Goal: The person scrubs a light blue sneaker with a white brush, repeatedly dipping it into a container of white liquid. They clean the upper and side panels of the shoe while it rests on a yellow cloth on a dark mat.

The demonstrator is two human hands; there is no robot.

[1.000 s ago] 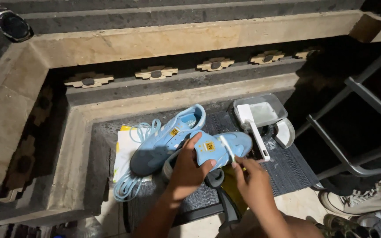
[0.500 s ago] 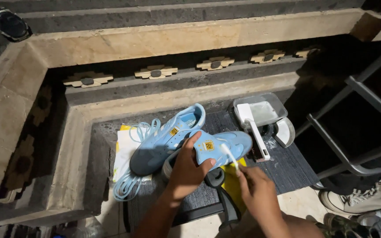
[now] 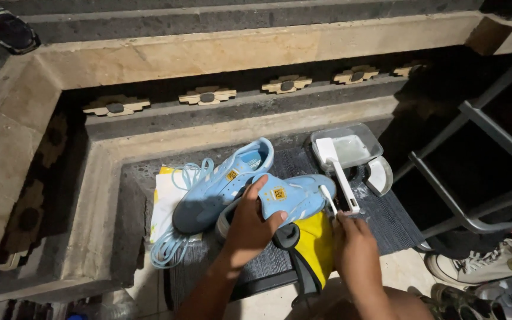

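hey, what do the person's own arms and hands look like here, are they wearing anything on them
Both arms are bare from the bottom edge of the picture up: no sleeves show. The left hand and the right hand have no gloves, and no rings, watch or bracelet can be seen on the fingers or wrists. No markings or bandages show either. The upper arms are out of view.

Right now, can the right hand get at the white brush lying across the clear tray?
Probably yes. The right hand sits just below the white brush handle's near end, nothing between them. It seems to pinch a small white tool already, so its grip may not be free.
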